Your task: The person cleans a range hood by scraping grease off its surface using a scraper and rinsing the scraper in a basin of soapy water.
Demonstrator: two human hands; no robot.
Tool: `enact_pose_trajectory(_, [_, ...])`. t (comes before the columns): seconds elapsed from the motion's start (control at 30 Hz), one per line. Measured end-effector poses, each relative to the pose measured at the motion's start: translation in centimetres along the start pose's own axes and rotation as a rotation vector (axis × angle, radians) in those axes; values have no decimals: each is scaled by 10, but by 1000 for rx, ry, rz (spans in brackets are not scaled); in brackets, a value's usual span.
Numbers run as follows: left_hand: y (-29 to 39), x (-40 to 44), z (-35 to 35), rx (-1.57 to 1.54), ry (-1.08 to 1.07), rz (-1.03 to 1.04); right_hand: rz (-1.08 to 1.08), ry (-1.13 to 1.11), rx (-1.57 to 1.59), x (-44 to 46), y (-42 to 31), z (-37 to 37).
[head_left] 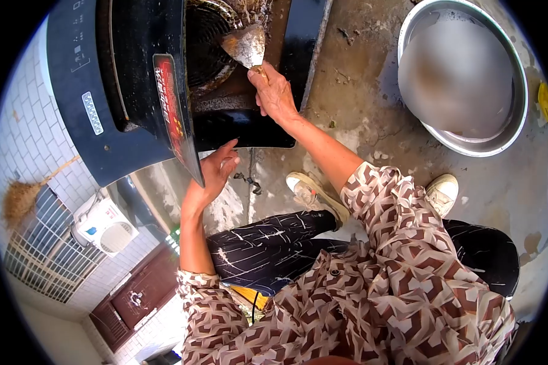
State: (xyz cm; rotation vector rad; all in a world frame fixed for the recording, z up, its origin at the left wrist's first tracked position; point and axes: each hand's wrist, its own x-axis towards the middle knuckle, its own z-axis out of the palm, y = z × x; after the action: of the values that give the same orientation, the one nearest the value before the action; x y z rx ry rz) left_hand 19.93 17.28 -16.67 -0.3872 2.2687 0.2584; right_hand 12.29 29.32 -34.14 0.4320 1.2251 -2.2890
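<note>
My right hand [275,96] is closed round the handle of a scraper [248,46] with a wide, stained metal blade. That blade reaches into the greasy inside of a black range hood [240,129], beside its round fan grille [210,52]. The hood lies on the ground, its inner surfaces coated in brown grime. My left hand [218,169] is at the lower edge of the hood's raised dark panel [192,143], which bears a red label [169,103]. Its visible fingers are stretched out and slightly bent; the panel hides part of the hand.
To the right stands a round metal basin [517,115], its contents blurred. A yellow item [547,103] lies beyond it. Dark scraps [248,182] lie on the stained concrete floor [359,103] near my shoes. A white air-conditioner unit [106,225] and a barred window are at lower left.
</note>
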Motion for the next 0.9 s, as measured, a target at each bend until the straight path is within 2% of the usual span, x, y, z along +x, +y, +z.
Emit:
enact_pose_trajectory(0.07, [-1, 2, 1, 14, 43, 44, 12, -11, -51, 12, -9, -1])
enact_pose_trajectory(0.13, [-2, 2, 2, 3, -9, -20, -9, -33, -97, 22, -22, -1])
enact_pose_trajectory(0.27, [-2, 0, 0, -10, -26, -44, -190, 68, -218, 33, 0, 4])
enact_pose_trajectory(0.33, [-1, -2, -1, -24, -25, -37, -210, 79, -222, 24, 3, -2])
enact_pose_trajectory(0.4, [2, 1, -4, -28, -9, -22, -166, 59, -214, 27, -3, -2])
enact_pose_trajectory(0.47, [3, 1, -2, -36, -9, -18, -20, 7, -203, 24, -30, -3])
enact_pose_trajectory(0.5, [2, -1, 0, -37, -25, -24, -15, -3, -186, 25, -31, -2])
enact_pose_trajectory(0.6, [0, 1, 0, -36, -39, -18, -195, 60, -283, 35, -14, -1])
enact_pose_trajectory(0.7, [4, 1, -5, -34, -31, 0, -69, 50, -212, 17, -21, -12])
enact_pose_trajectory(0.8, [3, 0, -3, -45, -12, 18, -183, 118, -315, 39, -3, -6])
enact_pose_trajectory(0.83, [4, 1, -2, -34, -16, 21, 57, -7, -283, 25, -44, -13])
enact_pose_trajectory(0.9, [12, 0, -4, -23, -49, -13, -51, 38, -354, 27, -32, -15])
